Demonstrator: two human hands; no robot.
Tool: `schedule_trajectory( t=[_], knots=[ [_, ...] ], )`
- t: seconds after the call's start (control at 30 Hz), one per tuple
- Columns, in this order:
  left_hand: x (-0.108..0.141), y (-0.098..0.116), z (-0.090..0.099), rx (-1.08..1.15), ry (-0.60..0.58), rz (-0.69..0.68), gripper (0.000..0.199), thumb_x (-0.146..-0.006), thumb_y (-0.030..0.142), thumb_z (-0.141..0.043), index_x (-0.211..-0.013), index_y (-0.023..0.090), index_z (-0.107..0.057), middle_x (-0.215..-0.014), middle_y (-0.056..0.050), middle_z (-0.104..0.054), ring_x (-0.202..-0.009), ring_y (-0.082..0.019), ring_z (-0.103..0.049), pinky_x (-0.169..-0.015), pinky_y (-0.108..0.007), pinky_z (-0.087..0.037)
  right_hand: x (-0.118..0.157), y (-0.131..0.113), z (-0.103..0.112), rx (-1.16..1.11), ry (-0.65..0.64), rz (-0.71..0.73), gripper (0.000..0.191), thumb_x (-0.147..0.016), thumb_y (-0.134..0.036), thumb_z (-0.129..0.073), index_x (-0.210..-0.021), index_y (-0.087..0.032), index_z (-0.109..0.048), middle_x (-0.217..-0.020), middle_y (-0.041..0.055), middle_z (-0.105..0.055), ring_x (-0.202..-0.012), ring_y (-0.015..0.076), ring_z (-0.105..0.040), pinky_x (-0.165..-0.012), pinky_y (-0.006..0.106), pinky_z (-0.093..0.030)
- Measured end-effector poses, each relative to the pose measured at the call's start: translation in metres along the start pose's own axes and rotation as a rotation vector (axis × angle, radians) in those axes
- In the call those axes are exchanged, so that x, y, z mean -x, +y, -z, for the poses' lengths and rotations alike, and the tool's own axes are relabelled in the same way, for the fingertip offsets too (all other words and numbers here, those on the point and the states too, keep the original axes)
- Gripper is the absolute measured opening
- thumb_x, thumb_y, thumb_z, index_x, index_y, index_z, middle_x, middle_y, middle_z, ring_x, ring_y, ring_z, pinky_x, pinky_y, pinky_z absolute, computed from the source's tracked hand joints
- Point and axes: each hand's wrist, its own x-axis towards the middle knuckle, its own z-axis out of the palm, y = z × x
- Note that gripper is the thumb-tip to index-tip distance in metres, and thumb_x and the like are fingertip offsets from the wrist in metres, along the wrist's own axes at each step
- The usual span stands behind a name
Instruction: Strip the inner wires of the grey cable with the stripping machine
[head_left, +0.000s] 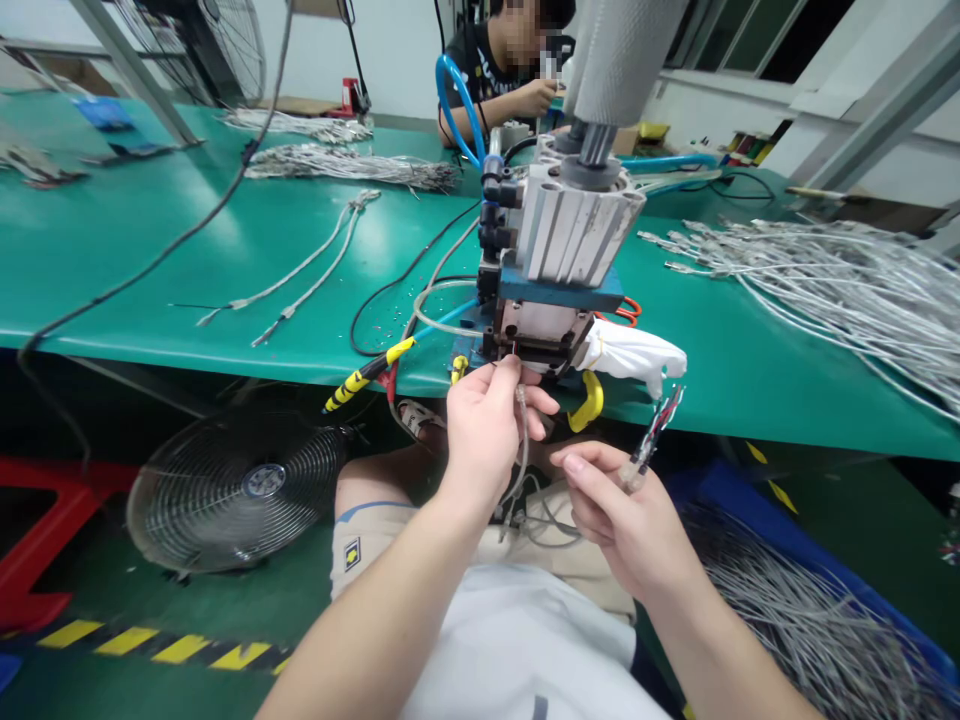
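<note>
Green-topped table and its load. Two bundles of pale cables lie toward the rear left; nearer the front edge, two joined cables lie apart from them. A metal press stands at the front edge (small scraps dot the surface to its left). Right: a broad heap of white cables.

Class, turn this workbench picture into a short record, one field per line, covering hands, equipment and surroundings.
Left hand: pinching a grey cable at the machine
Right hand: holding multicoloured wires
Bench: green
Right side of bench: heaped white cables
Below bench, left: round fan
Behind machine: another person
</note>
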Motion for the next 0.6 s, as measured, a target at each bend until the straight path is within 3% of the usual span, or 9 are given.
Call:
schedule_trajectory(
  t=[0.6],
  knots=[
    [-0.0022, 0.0055, 0.0012, -0.015, -0.008, 0.015, 0.025, -0.085, 0.032, -0.057, -0.068, 0.013, -0.060, -0.051, -0.002, -0.064, -0.031, -0.008, -0.047, -0.034, -0.017, -0.031, 0.0009, -0.0022, -0.0029, 0.015, 0.003, 0.002, 0.024, -0.080, -0.035, -0.078, -0.085, -0.013, -0.069, -0.048, -0.0088, -0.033, -0.039, 0.0035, -0.019, -0.036, 0.015, -0.014]
  ],
)
